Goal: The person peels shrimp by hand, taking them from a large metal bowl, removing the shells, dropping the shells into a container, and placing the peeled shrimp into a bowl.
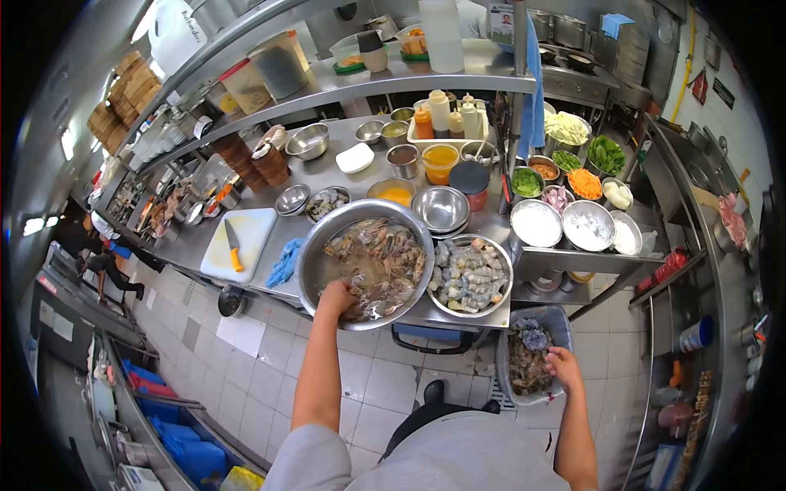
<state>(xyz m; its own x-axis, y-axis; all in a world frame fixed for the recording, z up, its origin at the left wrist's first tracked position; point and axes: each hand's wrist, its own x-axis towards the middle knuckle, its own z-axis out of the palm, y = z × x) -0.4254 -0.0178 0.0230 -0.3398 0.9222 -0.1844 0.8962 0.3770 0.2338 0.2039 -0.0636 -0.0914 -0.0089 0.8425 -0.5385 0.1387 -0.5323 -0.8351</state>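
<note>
A large steel bowl on the counter holds unpeeled shrimp in cloudy water. My left hand reaches over its near rim, fingers curled down among the shrimp; what they grip is hidden. Beside this bowl, to the right, a steel bowl is filled with peeled grey shrimp. Lower right, my right hand hovers above a grey plastic bin, its fingers bent but apart, with nothing visible in them. Brown shells and a bluish clump lie inside the bin.
Left of the big bowl lie a blue cloth and a white cutting board bearing a yellow-handled knife. Small steel bowls and sauces stand behind. Vegetable containers and bowls of white powder are at right. A shelf spans overhead.
</note>
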